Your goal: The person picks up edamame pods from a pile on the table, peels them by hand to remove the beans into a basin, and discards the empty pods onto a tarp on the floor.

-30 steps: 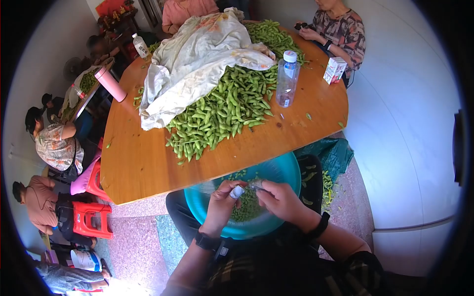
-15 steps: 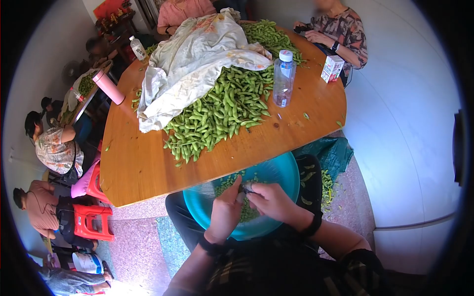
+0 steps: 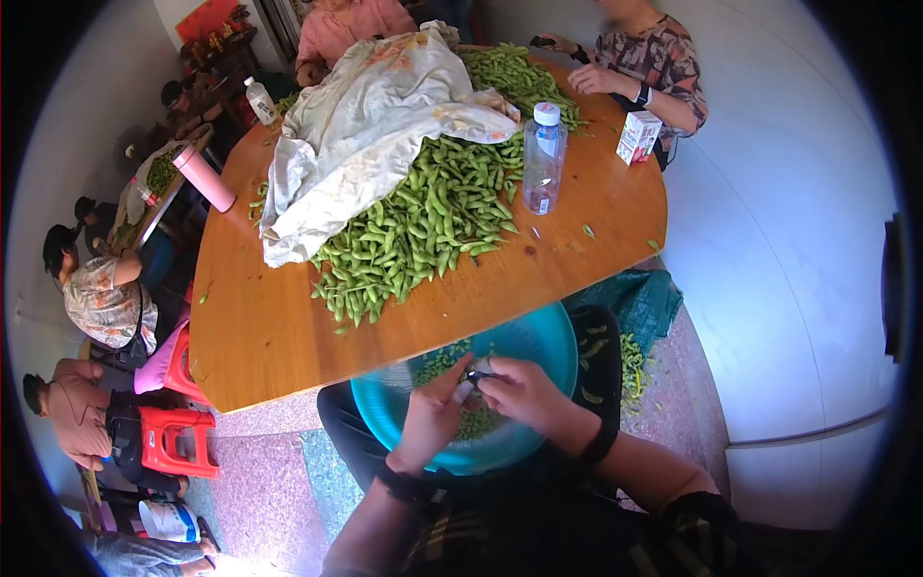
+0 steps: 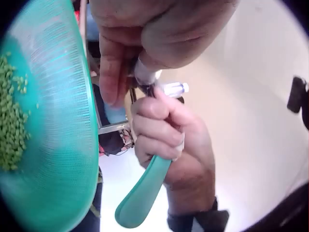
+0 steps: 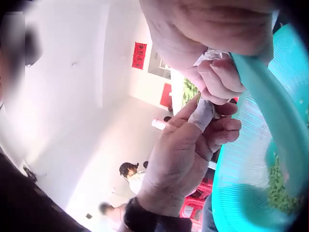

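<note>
In the head view, my left hand (image 3: 432,419) and right hand (image 3: 528,396) meet over a teal mesh basin (image 3: 373,404) on my lap. Shelled green beans (image 3: 440,363) lie in it. My right hand grips a tool by its teal handle (image 4: 145,193), its dark, shiny front end up against the left thumb. White wrapping covers that left thumb (image 5: 202,115), and the left fingers (image 5: 224,137) curl beside it. I cannot tell what, if anything, the left hand pinches there. White wrapping also shows on a right finger (image 4: 180,145).
A wooden table (image 3: 538,260) stands ahead, bearing green bean pods (image 3: 413,226), a white cloth (image 3: 356,135), a clear bottle (image 3: 543,168), a small carton (image 3: 638,137) and a pink flask (image 3: 204,180). People sit around. Beside my leg is a dark green bag (image 3: 635,308).
My hands have come together, with the tool's end now against the left thumb. The table shifts slightly left in view. At the far right, the other person's hands have moved apart.
</note>
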A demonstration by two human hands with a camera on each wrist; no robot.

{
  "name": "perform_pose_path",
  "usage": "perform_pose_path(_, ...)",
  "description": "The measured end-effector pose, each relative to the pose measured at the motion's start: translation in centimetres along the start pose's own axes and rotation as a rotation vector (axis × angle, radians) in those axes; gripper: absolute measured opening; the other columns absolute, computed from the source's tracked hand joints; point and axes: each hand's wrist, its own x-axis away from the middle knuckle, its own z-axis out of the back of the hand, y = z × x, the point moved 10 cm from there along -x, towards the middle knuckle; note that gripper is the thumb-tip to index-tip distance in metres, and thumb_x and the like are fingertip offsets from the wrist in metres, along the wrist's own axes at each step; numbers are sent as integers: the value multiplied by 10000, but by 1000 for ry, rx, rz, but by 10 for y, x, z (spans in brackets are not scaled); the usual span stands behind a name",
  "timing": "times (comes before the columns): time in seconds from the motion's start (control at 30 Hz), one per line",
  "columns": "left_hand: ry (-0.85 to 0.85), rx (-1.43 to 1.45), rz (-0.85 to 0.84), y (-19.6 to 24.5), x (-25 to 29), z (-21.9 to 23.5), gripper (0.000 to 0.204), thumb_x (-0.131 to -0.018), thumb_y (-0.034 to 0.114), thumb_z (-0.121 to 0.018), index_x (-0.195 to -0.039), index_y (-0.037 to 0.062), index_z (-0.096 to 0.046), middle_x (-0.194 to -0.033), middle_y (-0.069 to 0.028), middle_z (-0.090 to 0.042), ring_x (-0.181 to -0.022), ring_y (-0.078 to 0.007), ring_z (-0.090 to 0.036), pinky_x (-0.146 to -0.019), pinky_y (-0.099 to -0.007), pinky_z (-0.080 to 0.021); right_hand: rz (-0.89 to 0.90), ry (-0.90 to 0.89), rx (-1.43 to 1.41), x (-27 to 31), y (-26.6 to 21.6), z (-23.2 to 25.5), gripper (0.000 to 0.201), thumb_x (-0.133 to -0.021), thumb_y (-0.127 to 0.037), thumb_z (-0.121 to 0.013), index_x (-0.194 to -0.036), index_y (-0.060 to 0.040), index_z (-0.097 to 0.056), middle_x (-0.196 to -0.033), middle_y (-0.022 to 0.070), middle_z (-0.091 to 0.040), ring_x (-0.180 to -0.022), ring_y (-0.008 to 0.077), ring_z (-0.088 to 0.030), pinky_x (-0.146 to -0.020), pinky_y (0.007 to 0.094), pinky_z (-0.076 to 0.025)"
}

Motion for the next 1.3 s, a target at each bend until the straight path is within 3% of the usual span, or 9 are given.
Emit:
perform_pose_path(0.2, -345, 861, 235, -19, -2, -23, 409, -1036, 133, -430, -1421, -5, -423, -1009, -107, -668, -840, -195, -689, -772, -295, -568, -333, -146, -253, 4, 9, 2, 114, -944, -130, -554, -892, -31, -573, -677, 7, -535, -568, 56, -462, -506, 220, -356)
perform_pose_path(0.27, -284, 786, 241, -11, -7, -24, 386, -1033, 139, -436, -1381, -26, -452, -975, -114, -672, -802, -203, -694, -742, -300, -574, -337, -155, -232, 0, 13, 3, 142, -944, -111, -549, -836, -19, -547, -662, 14, -548, -563, 65, -482, -499, 241, -368)
perform_pose_path(0.33, -158, 571, 172, -9, -14, -20, 321, -1021, 123, -428, -1278, -46, -522, -940, -134, -675, -735, -217, -702, -681, -303, -587, -14, -29, 144, -4, -6, 12, 137, -939, -108, -554, -878, 15, -555, -669, 39, -561, -573, 93, -510, -520, 267, -414)
perform_pose_path(0.43, -107, 506, 149, -5, -18, -15, 311, -1014, 92, -415, -1271, -45, -524, -938, -143, -672, -733, -209, -701, -682, -299, -586, 148, 54, 254, -2, -19, 12, 132, -937, -91, -557, -943, 40, -567, -697, 58, -581, -614, 99, -545, -556, 281, -450)
perform_pose_path(0.77, -29, 605, 58, 6, -15, -17, 204, -996, 68, -468, -1129, -52, -565, -840, -100, -661, -721, -162, -665, -658, -281, -558, 68, 118, 26, -3, -23, 23, 140, -967, -128, -527, -1029, -28, -603, -727, -20, -556, -623, 41, -495, -541, 198, -387)
perform_pose_path(0.83, 43, 230, 23, 9, -13, -6, 149, -986, 79, -513, -1086, -24, -555, -875, -90, -664, -744, -146, -664, -649, -262, -540, -10, 82, 16, -2, -19, 20, 113, -950, -76, -557, -999, 20, -591, -736, 25, -599, -618, 56, -534, -542, 239, -433)
perform_pose_path(0.97, 4, 127, 15, 11, -8, -9, 106, -979, 73, -530, -1064, 11, -535, -835, -49, -635, -666, -106, -615, -575, -238, -491, 11, 106, -12, -2, -17, 21, 113, -948, -85, -565, -1010, 4, -597, -723, 11, -583, -580, 46, -506, -505, 217, -401)
perform_pose_path(1.03, -32, 513, 73, -8, -10, -16, 67, -981, 90, -527, -1021, 37, -516, -770, -8, -584, -594, -69, -535, -518, -223, -424, -162, 23, -272, 1, -9, 14, 119, -947, -91, -568, -1032, -15, -602, -701, -3, -556, -557, 38, -475, -474, 203, -366)
perform_pose_path(1.3, -31, 716, 323, -22, -4, -27, 152, -964, 108, -433, -1056, 55, -542, -776, 12, -533, -595, -45, -399, -532, -194, -315, -140, 7, -225, -1, 0, 11, 192, -959, -147, -553, -1109, -39, -605, -719, -4, -541, -536, 31, -435, -464, 184, -313)
